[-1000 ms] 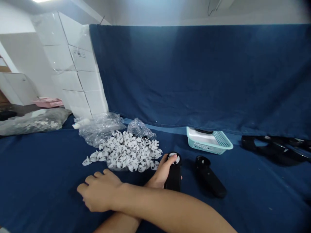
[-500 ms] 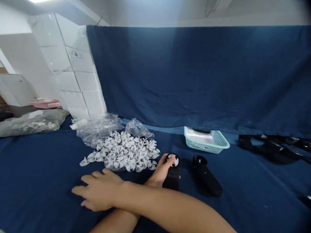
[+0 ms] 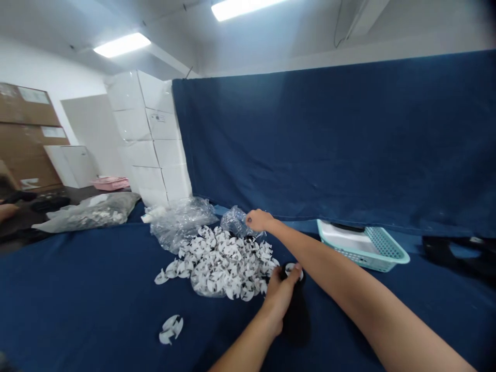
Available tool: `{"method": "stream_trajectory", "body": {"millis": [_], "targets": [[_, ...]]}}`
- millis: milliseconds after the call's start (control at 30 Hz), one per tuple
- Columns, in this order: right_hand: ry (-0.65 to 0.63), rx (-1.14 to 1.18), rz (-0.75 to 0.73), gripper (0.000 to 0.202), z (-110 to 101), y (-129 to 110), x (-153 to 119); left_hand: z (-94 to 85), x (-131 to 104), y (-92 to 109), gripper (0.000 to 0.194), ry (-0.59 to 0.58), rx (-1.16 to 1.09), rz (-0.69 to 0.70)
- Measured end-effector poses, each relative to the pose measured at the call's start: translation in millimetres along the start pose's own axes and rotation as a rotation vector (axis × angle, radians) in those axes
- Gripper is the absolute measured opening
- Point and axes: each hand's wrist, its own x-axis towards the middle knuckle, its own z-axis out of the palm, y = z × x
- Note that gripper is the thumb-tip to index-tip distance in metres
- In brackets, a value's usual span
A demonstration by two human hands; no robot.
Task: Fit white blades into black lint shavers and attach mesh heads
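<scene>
My left hand (image 3: 279, 302) is closed round a long black plastic part (image 3: 297, 320) with a round end. A white disc (image 3: 293, 270) sits in that round end, and my left thumb touches its edge. My right hand (image 3: 258, 220) reaches across to a small clear plastic bag (image 3: 233, 221). Its fingers are closed at the bag's right side; what they pinch is too small to make out. Just left of my left hand lies a heap of white cut-out discs (image 3: 228, 263). A few loose discs (image 3: 170, 329) lie apart on the blue cloth.
A light-blue basket (image 3: 387, 261) stands behind my right forearm. Crumpled clear plastic (image 3: 186, 219) lies behind the heap, before stacked white boxes (image 3: 149, 155). Black parts (image 3: 453, 256) are at far right. Another person's hand (image 3: 8, 211) shows at the left edge.
My right hand has moved from the cloth at left to the small clear bag, leaving a few discs behind. My left hand keeps the black part. The view has turned left and up.
</scene>
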Motion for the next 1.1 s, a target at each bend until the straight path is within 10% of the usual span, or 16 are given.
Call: {"method": "stream_trajectory", "body": {"millis": [367, 1100], "targets": [[-0.320, -0.062, 0.113, 0.030, 49, -12, 37, 0.5, 1, -4, 0.059, -0.028, 0.117, 0.086], [-0.307, 0.118, -0.278, 0.030, 18, 1, 3, -0.8, -2, -3, 0.058, -0.087, 0.194, 0.094]]}}
